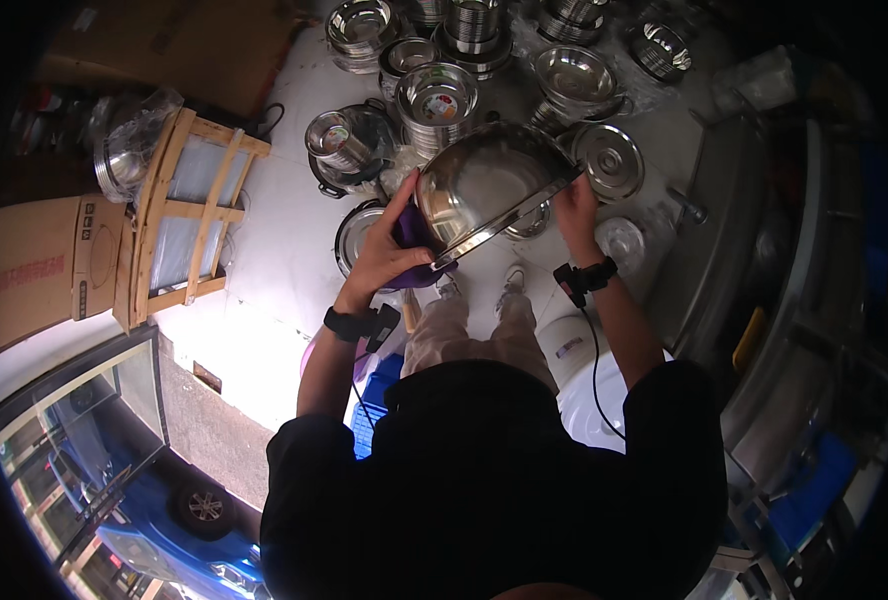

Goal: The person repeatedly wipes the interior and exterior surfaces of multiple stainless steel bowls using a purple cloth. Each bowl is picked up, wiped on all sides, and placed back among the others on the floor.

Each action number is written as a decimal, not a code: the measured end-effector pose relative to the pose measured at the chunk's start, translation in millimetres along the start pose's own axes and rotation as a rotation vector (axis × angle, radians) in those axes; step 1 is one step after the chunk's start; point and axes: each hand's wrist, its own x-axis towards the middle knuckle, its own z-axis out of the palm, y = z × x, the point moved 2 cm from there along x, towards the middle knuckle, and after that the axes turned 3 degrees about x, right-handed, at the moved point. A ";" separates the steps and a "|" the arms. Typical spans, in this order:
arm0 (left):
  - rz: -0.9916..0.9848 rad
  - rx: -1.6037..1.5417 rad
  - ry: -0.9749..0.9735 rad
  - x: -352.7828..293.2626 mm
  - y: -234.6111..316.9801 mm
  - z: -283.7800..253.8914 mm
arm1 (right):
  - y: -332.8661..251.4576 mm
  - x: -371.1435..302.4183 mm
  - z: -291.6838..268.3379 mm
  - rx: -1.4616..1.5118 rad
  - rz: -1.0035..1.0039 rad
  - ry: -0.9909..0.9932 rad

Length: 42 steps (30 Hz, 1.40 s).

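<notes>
A large shiny steel basin [489, 185] is held up in front of my body, tilted on its side with its rim toward me and its rounded outside facing away. My left hand [389, 250] grips its left side, thumb near the rim, with a purple cloth [412, 235] between palm and steel. On the other side, my right hand [576, 215] is closed on the rim. Both wrists carry black bands with small cabled devices. The inside of the basin is hidden from this angle.
Stacks of steel bowls [437, 105] stand on the pale floor ahead, with lids [609, 160] to their right. At left are a wooden crate [199, 205] and a cardboard box [39, 265]. A white tub [594, 400] and blue basket [366, 425] flank my legs.
</notes>
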 end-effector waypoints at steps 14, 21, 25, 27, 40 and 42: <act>-0.119 -0.301 0.113 4.7 -24.9 18.5 | -14.1 21.5 -31.4 0.032 0.016 -0.066; -0.165 -0.340 0.074 18.6 -39.0 23.9 | -27.4 18.0 -34.1 -0.118 -0.012 0.038; -0.243 -0.383 0.092 13.8 -57.6 33.7 | -31.0 18.4 -36.5 -0.251 -0.031 -0.025; -0.245 -0.395 0.077 7.2 -58.3 35.2 | -31.8 15.8 -38.6 -0.261 -0.021 -0.078; -0.422 -0.635 0.080 -22.4 -116.0 25.0 | -40.7 -5.7 -46.9 -0.238 0.121 -0.223; -0.412 -0.587 0.083 -23.6 -117.9 25.9 | -39.4 -6.2 -45.3 -0.233 0.124 -0.204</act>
